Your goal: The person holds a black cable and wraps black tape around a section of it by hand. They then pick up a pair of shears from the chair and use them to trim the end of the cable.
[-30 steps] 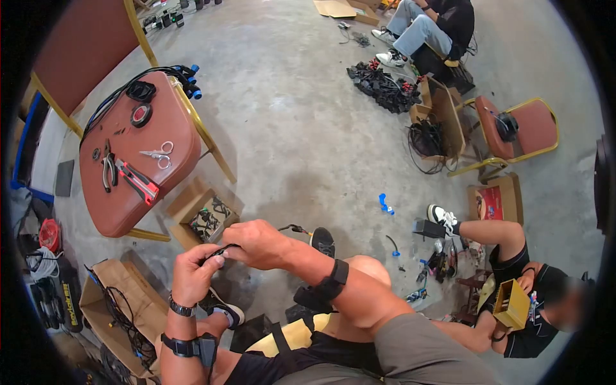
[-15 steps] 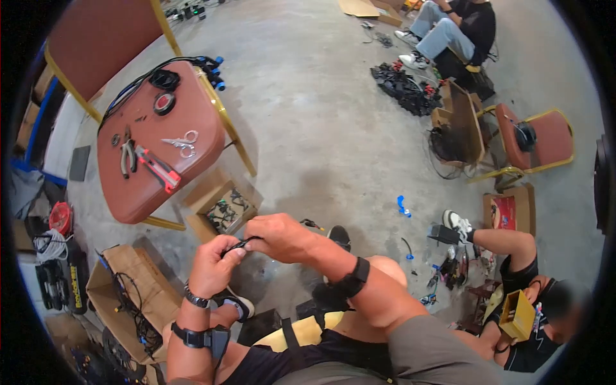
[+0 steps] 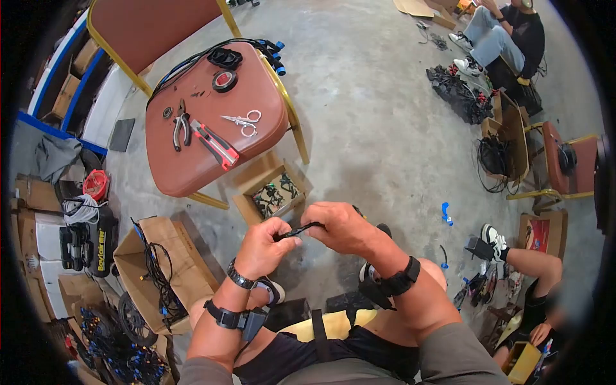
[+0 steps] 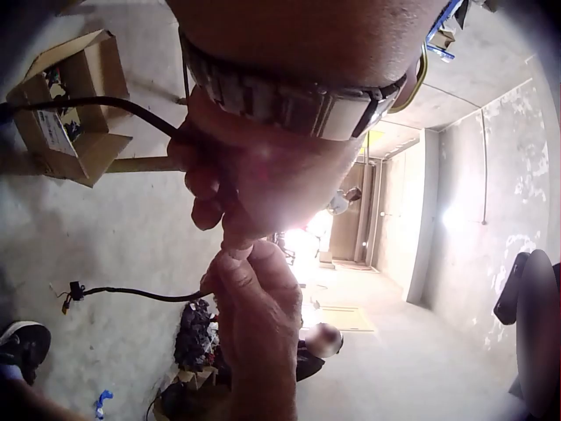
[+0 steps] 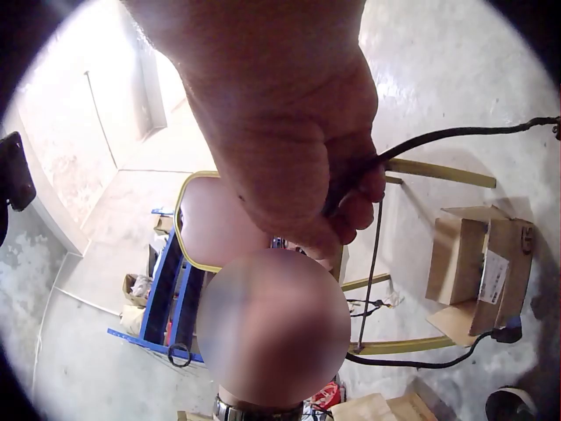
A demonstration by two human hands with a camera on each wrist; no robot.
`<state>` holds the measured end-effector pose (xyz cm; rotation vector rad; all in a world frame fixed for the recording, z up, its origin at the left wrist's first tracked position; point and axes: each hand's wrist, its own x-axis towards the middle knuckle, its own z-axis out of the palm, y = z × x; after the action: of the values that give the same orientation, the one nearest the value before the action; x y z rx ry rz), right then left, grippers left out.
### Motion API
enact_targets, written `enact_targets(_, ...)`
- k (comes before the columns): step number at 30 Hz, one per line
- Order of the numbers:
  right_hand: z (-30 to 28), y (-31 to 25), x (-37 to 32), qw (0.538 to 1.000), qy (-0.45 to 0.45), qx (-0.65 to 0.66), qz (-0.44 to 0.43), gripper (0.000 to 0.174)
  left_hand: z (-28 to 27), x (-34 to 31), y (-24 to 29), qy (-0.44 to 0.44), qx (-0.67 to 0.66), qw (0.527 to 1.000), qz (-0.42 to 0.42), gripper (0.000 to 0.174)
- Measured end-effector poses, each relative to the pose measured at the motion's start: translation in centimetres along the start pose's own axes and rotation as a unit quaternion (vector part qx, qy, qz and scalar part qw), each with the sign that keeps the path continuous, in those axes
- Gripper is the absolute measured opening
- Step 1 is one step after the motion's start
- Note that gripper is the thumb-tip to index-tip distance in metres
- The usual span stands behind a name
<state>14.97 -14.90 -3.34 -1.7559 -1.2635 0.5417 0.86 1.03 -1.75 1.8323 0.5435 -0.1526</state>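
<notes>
A thin black cable spans the short gap between my two hands. My left hand, with a metal watch at its wrist, pinches it between thumb and curled fingers. Close by on the right, my right hand pinches the same cable. In the left wrist view, one black cable length runs out from the left hand; another trails from the right hand to a small connector. The right wrist view shows a black plug on the length leaving the left hand. Fingers hide the gripped parts.
A red chair carries pliers, a box cutter, scissors and a tape roll. Cardboard boxes of small parts and cables stand on the floor. Two people sit at right.
The head view has turned left, so chair, boxes and hands sit farther right in it. Both hands keep hold of the cable, and a little more of it shows between them.
</notes>
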Motion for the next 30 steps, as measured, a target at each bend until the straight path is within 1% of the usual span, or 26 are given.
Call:
enact_targets(4, 0.1, 0.2, 0.0, 1.000, 0.014, 0.001, -0.007, 0.015, 0.1, 0.1, -0.4, 0.006, -0.010, 1.000, 0.012, 0.018)
enact_targets(6, 0.0, 0.2, 0.0, 1.000, 0.014, 0.002, -0.010, 0.015, 0.3, 0.2, -0.5, 0.018, -0.089, 0.996, 0.018, 0.019)
enact_targets(8, -0.1, 0.0, 0.0, 1.000, 0.011, -0.006, 0.005, 0.017, 0.3, 0.2, -0.6, 0.017, -0.103, 0.994, 0.017, 0.020)
enact_targets(12, 0.0, 0.3, 0.0, 1.000, 0.009, -0.010, 0.003, 0.017, 0.3, 0.2, -0.6, 0.015, -0.140, 0.990, 0.022, 0.021)
enact_targets(13, -0.2, 0.0, -0.1, 1.000, 0.006, -0.013, 0.007, 0.017, 0.2, 0.1, -0.5, 0.016, -0.140, 0.990, 0.023, 0.021)
enact_targets(15, -0.3, -0.1, 0.1, 1.000, 0.006, -0.025, 0.005, 0.017, 0.0, 0.1, -0.2, 0.027, -0.090, 0.995, 0.033, 0.020)
enact_targets(17, -0.2, 0.1, 0.0, 1.000, -0.022, 0.013, 0.010, 0.019, 0.1, 0.1, -0.8, 0.025, -0.101, 0.994, 0.030, 0.019)
enact_targets(19, -0.5, -0.3, 0.1, 0.999, -0.029, -0.013, -0.007, 0.016, 0.0, 0.1, -1.2, 0.023, -0.094, 0.994, 0.052, 0.018)
enact_targets(21, -0.2, -0.1, 0.0, 1.000, -0.020, 0.006, -0.019, 0.014, 0.1, -0.1, -0.7, 0.028, -0.083, 0.995, 0.052, 0.016)
enact_targets(23, -0.3, -0.6, 0.0, 0.999, -0.018, 0.029, -0.010, 0.013, -0.1, -0.4, 0.7, 0.032, -0.079, 0.995, 0.048, 0.014)
enact_targets(24, -0.2, -0.7, -0.1, 0.999, -0.025, 0.032, 0.000, 0.012, 0.1, -0.3, -0.1, 0.031, -0.079, 0.996, 0.040, 0.014)
enact_targets(25, -0.1, -0.7, -0.1, 0.999, -0.023, 0.023, -0.007, 0.012, 0.1, -0.4, 0.3, 0.030, -0.072, 0.996, 0.037, 0.012)
enact_targets(28, 0.0, -0.6, -0.1, 0.999, -0.030, 0.012, -0.014, 0.013, 0.4, -0.4, -0.2, 0.052, -0.069, 0.993, 0.082, 0.011)
enact_targets(30, 0.0, -0.5, -0.2, 0.999, -0.046, 0.025, -0.004, 0.014, 0.4, -0.5, 0.0, 0.036, -0.070, 0.995, 0.063, 0.010)
